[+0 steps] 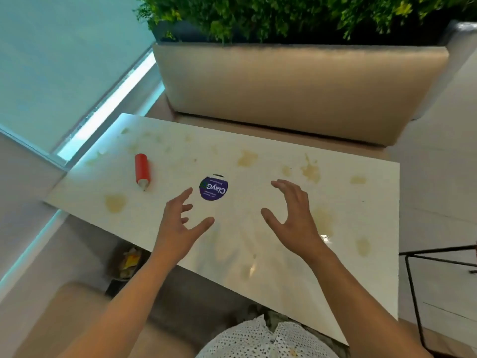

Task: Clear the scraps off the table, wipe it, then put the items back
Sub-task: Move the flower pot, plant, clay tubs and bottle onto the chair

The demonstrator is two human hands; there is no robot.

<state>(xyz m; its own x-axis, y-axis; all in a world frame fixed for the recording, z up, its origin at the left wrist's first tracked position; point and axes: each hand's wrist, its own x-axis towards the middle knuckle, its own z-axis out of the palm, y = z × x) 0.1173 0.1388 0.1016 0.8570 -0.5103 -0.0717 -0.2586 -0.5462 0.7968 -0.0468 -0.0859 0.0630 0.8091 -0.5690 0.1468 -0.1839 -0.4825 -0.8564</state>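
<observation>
Both my hands are out over the white desk [361,202], palms down, holding nothing. Left hand [178,223]: fingers [186,195] spread and loosely bent, released, thumb pointing right. Right hand [294,215]: same, its fingers [284,184] splayed and slightly curved, released, thumb pointing left. The hands sit apart with bare desk between them. Can't tell if any fingertip touches the surface.

A round purple disc [213,188] with white "ClayGo" lettering lies flat on the desk, just beyond and between my hands. It is nearer the left one, close to the left index fingertip but not touching it. A red bottle [142,169] lies on its side farther left, pale nozzle pointing toward me, well apart from both hands.

Yellowish stains [247,158] are scattered across the desk: several beyond my right hand, one near the left edge below the bottle, more along the right side.

Below the desk's near left edge is a bin [126,262] with yellow and pale scraps inside. A beige sofa back [296,89] stands behind the desk, with green plants [284,14] above it. A black metal frame [418,280] shows at the right. My dotted white clothing [258,339] is at the bottom.
</observation>
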